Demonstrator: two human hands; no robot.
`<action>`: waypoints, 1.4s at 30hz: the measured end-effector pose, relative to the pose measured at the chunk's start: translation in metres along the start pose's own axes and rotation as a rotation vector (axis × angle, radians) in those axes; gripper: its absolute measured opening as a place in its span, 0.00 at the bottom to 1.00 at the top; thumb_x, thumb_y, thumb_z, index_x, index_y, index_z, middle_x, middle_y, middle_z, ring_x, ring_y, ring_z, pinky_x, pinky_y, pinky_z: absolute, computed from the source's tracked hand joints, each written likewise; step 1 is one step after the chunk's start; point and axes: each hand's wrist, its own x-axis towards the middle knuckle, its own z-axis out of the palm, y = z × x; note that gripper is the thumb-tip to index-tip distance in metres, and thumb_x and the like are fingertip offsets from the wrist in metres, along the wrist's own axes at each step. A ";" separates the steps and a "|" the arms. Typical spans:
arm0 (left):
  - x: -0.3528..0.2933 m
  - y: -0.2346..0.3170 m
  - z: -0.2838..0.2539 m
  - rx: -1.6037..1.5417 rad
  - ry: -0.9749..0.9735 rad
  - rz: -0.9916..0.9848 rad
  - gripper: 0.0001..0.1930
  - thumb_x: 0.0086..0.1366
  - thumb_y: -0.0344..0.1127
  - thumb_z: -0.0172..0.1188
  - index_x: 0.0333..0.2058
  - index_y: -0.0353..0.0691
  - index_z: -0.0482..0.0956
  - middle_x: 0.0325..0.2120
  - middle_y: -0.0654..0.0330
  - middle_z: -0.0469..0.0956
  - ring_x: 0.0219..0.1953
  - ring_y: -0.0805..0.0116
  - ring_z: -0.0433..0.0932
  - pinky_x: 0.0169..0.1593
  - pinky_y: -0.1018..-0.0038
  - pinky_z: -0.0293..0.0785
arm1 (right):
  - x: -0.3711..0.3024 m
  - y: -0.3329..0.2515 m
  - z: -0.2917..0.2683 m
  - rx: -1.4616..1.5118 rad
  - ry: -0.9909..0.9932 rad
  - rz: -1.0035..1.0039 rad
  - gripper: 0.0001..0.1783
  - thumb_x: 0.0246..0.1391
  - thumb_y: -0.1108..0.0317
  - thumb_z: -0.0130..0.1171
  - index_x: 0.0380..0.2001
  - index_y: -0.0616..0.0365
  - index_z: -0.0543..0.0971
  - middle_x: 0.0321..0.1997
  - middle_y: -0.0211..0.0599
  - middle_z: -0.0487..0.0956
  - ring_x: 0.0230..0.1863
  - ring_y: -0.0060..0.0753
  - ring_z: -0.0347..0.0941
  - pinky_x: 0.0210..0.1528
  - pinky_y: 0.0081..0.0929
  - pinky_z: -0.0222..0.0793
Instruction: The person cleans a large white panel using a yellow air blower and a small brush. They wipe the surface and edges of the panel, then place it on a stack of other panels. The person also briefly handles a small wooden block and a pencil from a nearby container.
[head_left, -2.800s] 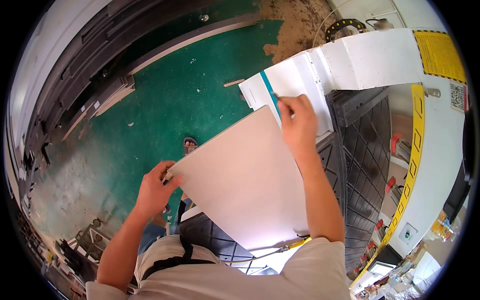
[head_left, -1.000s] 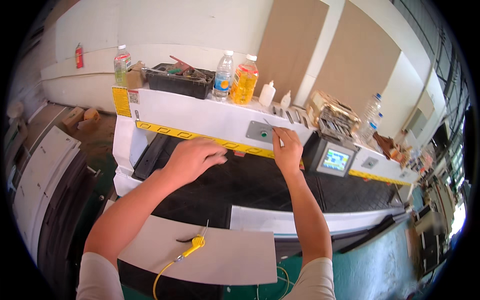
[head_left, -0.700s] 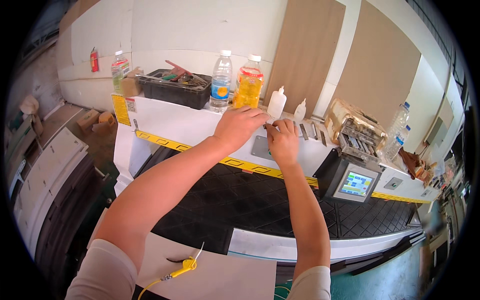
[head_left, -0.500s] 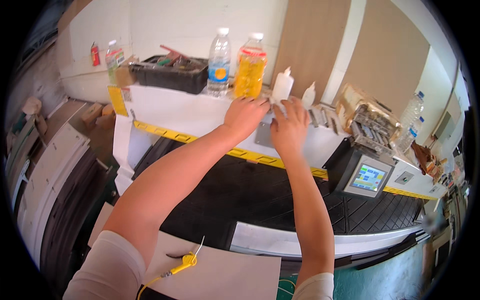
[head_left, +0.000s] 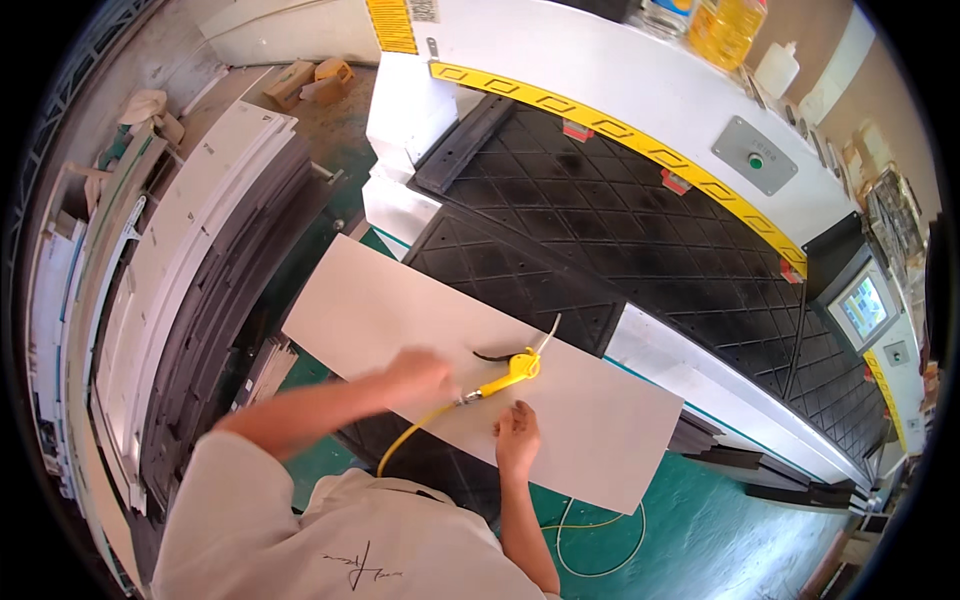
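A yellow air blow gun with a thin pale nozzle and black lever lies on a light grey panel. Its yellow hose runs down toward my body. My left hand is over the panel, left of the gun's hose end; motion blur smears its fingers. Just below the gun, my right hand is over the panel with its fingers curled together. What they hold, if anything, cannot be made out.
Beyond the panel stands a white machine with a black ribbed bed and a yellow-striped edge. It carries a green push button and a touch screen. Stacked boards stand at left. A coiled hose lies on the green floor.
Both hands have come back from the top of the machine, near the bottles, to above the panel. The view has swung down and left; the air gun still lies on the panel.
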 end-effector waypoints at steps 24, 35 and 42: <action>-0.139 -0.306 0.101 0.111 0.517 0.092 0.48 0.49 0.31 0.74 0.69 0.39 0.63 0.73 0.44 0.54 0.75 0.41 0.51 0.74 0.43 0.49 | -0.201 -0.118 -0.002 -0.177 0.484 0.166 0.15 0.73 0.53 0.51 0.40 0.54 0.73 0.28 0.30 0.78 0.27 0.24 0.72 0.30 0.26 0.68; -0.085 -0.259 0.110 0.327 0.572 0.518 0.38 0.56 0.17 0.57 0.68 0.41 0.67 0.72 0.46 0.57 0.74 0.40 0.54 0.74 0.41 0.52 | -0.345 -0.092 -0.071 -0.321 0.616 0.415 0.12 0.73 0.61 0.51 0.51 0.57 0.73 0.28 0.30 0.76 0.27 0.25 0.71 0.28 0.26 0.66; -0.102 -0.251 0.091 0.258 0.511 0.528 0.37 0.55 0.16 0.55 0.66 0.42 0.70 0.71 0.45 0.60 0.74 0.37 0.55 0.74 0.45 0.53 | -0.306 -0.104 -0.025 -0.456 0.188 0.304 0.16 0.72 0.63 0.52 0.56 0.60 0.72 0.28 0.33 0.79 0.26 0.25 0.73 0.28 0.30 0.69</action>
